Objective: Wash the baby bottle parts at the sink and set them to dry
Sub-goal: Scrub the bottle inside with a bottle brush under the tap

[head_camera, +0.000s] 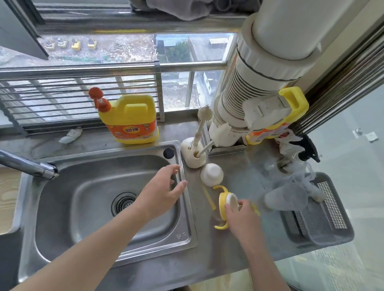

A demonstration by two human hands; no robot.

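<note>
Head view looks down on a steel sink set in a steel worktop under a window. The left grip hovers over the sink's right rim, fingers relaxed and spread, holding nothing. The right grip is on the worktop just right of the sink, its thumb and fingertips pinching the white ring of the yellow handled collar, which stands on edge with one handle up and one down. A thin yellow straw lies flat just left of the collar, and a white dome cap sits behind it. A clear bottle, blurred, lies tipped at the left edge of a grey basket; I cannot tell whether it rests on the rim. A white brush stand with two brushes sits at the sink's far right corner, a yellow detergent jug behind the basin. The faucet reaches in from the left.
</note>
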